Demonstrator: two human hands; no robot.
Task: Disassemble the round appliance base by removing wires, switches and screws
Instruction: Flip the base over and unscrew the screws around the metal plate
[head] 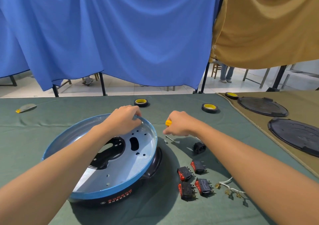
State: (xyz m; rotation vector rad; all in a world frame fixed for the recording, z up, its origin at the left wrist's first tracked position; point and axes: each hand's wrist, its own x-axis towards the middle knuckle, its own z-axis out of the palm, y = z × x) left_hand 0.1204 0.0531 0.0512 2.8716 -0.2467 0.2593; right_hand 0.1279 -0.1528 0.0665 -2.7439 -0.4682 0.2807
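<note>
We grip the round appliance base [110,157] with the left hand [124,119]. Its fingers are curled over the far blue rim. The rest of the base extends from those fingers back toward us and rests on the green cloth [51,114]. The metal plate inside the rim shows dark cut-outs and small round holes. A black housing sits under the near edge.

The right hand [177,123] is closed round a yellow-handled tool [168,122]. Only the end of the handle shows, projecting from the fist on the side facing the left hand. The fingertips point down at the cloth; we cannot tell whether they also pinch anything small.

Parts located from the right fingers:
- Just beneath the fingertips: a thin metal rod [170,138] and a small screw [166,141], both on the cloth, clear of the base rim.
- Nearer to us, just beside the forearm: a black socket [198,147].
- Nearer still: four red-and-black switches [198,167] in a loose group, with white wires [226,181] carrying brass terminals beside them.
- Beyond the knuckles: a tape roll [209,107].

Beyond the left fingers lies a second tape roll [141,102]. Well to the outside of the right hand, a tan cloth [302,103] carries two black round covers [262,106] and a third roll [231,95].
</note>
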